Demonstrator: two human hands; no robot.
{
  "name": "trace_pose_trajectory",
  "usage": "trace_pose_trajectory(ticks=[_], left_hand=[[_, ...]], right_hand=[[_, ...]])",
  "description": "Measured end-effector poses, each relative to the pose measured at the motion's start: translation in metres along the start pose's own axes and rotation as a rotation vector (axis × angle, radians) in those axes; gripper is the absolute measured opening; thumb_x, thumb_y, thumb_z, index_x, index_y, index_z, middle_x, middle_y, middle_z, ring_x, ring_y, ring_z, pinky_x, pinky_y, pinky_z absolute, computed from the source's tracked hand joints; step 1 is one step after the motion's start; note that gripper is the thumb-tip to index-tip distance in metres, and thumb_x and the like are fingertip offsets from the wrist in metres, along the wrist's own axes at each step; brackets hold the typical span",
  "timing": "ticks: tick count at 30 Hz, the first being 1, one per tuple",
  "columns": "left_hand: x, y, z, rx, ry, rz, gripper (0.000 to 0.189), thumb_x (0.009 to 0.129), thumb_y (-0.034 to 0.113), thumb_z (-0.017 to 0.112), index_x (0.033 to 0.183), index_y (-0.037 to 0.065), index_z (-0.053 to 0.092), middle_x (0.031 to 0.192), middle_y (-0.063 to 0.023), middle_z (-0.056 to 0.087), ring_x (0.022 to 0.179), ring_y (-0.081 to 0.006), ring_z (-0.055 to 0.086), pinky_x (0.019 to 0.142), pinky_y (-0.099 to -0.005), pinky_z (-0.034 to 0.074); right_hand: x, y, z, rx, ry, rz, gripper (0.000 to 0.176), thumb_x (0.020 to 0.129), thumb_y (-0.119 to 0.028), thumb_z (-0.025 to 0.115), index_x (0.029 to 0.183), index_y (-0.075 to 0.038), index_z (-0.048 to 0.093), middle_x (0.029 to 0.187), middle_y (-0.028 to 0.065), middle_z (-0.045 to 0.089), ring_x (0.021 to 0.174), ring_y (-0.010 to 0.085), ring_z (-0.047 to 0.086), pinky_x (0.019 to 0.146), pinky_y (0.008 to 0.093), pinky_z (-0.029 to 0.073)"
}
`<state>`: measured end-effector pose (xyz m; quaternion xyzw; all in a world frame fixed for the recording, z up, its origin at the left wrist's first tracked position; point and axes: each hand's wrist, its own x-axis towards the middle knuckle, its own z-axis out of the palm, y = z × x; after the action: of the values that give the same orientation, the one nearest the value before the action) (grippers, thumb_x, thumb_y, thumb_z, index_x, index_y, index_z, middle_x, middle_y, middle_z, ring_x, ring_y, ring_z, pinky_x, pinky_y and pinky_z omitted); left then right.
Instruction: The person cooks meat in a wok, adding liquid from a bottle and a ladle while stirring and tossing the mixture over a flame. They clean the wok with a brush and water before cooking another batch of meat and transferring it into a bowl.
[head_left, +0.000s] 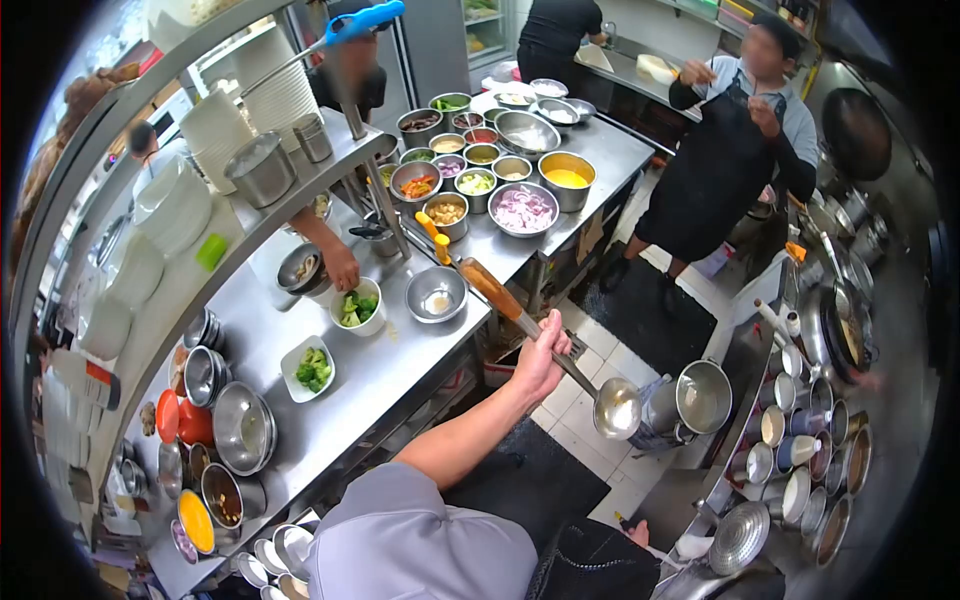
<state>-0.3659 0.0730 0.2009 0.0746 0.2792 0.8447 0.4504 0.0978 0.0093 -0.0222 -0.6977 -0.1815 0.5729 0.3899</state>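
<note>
My left hand [540,362] is wrapped round the shaft of a ladle [617,408]. Its wooden handle points up toward the prep table, and its metal bowl hangs beside a tall steel pot [703,396]. Low in the view, by my black apron, my right hand [637,534] shows only in part. Its fingers look closed near a small dark and yellow item, too small to name. Left of the ladle, a steel bowl [437,295] with a little pale content sits on the steel counter, near a white bowl of broccoli [358,308] and a square dish of broccoli [312,370].
Another person's hand [341,272] reaches into the broccoli bowl. Pots of cut vegetables and a pot of yellow liquid [567,178] fill the far table. A co-worker in a black apron [715,150] stands beyond. Seasoning containers [773,425] and a perforated skimmer [740,538] lie right.
</note>
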Motion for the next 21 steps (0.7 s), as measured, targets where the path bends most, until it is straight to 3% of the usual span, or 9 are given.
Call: trace_pose_trajectory(ticks=[3, 5, 10, 11, 14, 16, 17, 19, 21], left_hand=[[0.005, 0.002, 0.002, -0.006, -0.010, -0.003, 0.038, 0.099, 0.036, 0.062, 0.073, 0.018, 0.041, 0.064, 0.0054, 0.029, 0.060, -0.0105, 0.031, 0.061, -0.0277, 0.030], [0.004, 0.009, 0.020, 0.009, 0.103, -0.014, 0.035, 0.099, 0.034, 0.062, 0.074, 0.018, 0.043, 0.063, 0.0048, 0.031, 0.061, -0.0114, 0.033, 0.062, -0.0289, 0.032], [0.001, -0.014, 0.057, 0.148, -0.336, 0.040, 0.029, 0.104, 0.025, 0.051, 0.078, 0.015, 0.043, 0.068, 0.0030, 0.037, 0.066, -0.0116, 0.036, 0.065, -0.0294, 0.033], [-0.009, -0.024, 0.086, 0.248, -0.213, 0.151, 0.031, 0.105, 0.024, 0.049, 0.077, 0.013, 0.041, 0.071, 0.0020, 0.036, 0.069, -0.0106, 0.037, 0.066, -0.0290, 0.033], [-0.020, -0.057, 0.134, 0.323, -0.594, 0.459, 0.032, 0.102, 0.023, 0.056, 0.079, 0.009, 0.039, 0.072, -0.0007, 0.039, 0.071, -0.0117, 0.039, 0.066, -0.0284, 0.033], [-0.040, -0.081, 0.170, 0.362, -0.546, 0.532, 0.035, 0.101, 0.026, 0.059, 0.079, 0.007, 0.040, 0.075, -0.0020, 0.042, 0.075, -0.0124, 0.042, 0.070, -0.0282, 0.035], [-0.021, -0.109, 0.160, 0.349, -0.641, 0.649, 0.028, 0.096, 0.025, 0.061, 0.111, 0.002, 0.054, 0.096, -0.0081, 0.052, 0.098, -0.0221, 0.052, 0.088, -0.0331, 0.040], [-0.102, -0.098, 0.216, 0.627, -0.585, 0.594, 0.021, 0.098, 0.025, 0.055, 0.098, 0.005, 0.050, 0.092, -0.0045, 0.049, 0.089, -0.0165, 0.047, 0.082, -0.0288, 0.039], [-0.144, -0.111, 0.250, 0.901, -0.514, 0.567, 0.022, 0.099, 0.026, 0.050, 0.086, 0.008, 0.046, 0.088, -0.0008, 0.045, 0.081, -0.0109, 0.042, 0.076, -0.0246, 0.038]], right_hand=[[-0.013, -0.018, 0.029, -0.147, -0.204, 0.009, 0.023, 0.098, -0.034, 0.056, 0.105, -0.012, 0.055, 0.074, -0.0004, 0.049, 0.059, 0.0137, 0.054, 0.046, 0.0265, 0.043], [-0.043, -0.043, 0.066, -0.270, -0.404, -0.084, 0.032, 0.100, -0.030, 0.057, 0.122, -0.007, 0.059, 0.086, 0.0016, 0.060, 0.068, 0.0141, 0.060, 0.052, 0.0251, 0.047], [-0.176, -0.155, 0.142, -0.453, -0.954, -0.260, 0.040, 0.103, -0.037, 0.054, 0.121, -0.003, 0.064, 0.103, 0.0060, 0.068, 0.088, 0.0112, 0.062, 0.080, 0.0286, 0.052], [-0.207, -0.189, 0.149, -0.471, -1.080, -0.298, 0.042, 0.104, -0.036, 0.051, 0.128, -0.003, 0.060, 0.112, 0.0109, 0.068, 0.097, 0.0157, 0.066, 0.088, 0.0315, 0.055], [-0.276, -0.254, 0.158, -0.335, -1.207, -0.280, 0.061, 0.102, -0.056, 0.043, 0.126, -0.002, 0.058, 0.100, 0.0132, 0.069, 0.086, 0.0170, 0.069, 0.077, 0.0293, 0.056], [-0.301, -0.273, 0.163, -0.152, -1.195, -0.298, 0.072, 0.098, -0.065, 0.041, 0.126, 0.000, 0.054, 0.097, 0.0170, 0.068, 0.076, 0.0211, 0.070, 0.069, 0.0315, 0.058], [-0.312, -0.282, 0.166, -0.055, -1.153, -0.317, 0.076, 0.095, -0.069, 0.041, 0.125, 0.001, 0.052, 0.095, 0.0191, 0.067, 0.071, 0.0240, 0.071, 0.065, 0.0332, 0.058], [-0.324, -0.300, 0.160, 0.170, -1.104, -0.329, 0.081, 0.093, -0.071, 0.045, 0.125, 0.003, 0.044, 0.087, 0.0249, 0.066, 0.070, 0.0307, 0.071, 0.060, 0.0418, 0.059], [-0.331, -0.305, 0.141, 0.350, -0.999, -0.296, 0.062, 0.096, -0.055, 0.055, 0.116, 0.003, 0.052, 0.093, 0.0234, 0.068, 0.068, 0.0319, 0.071, 0.061, 0.0389, 0.059]])
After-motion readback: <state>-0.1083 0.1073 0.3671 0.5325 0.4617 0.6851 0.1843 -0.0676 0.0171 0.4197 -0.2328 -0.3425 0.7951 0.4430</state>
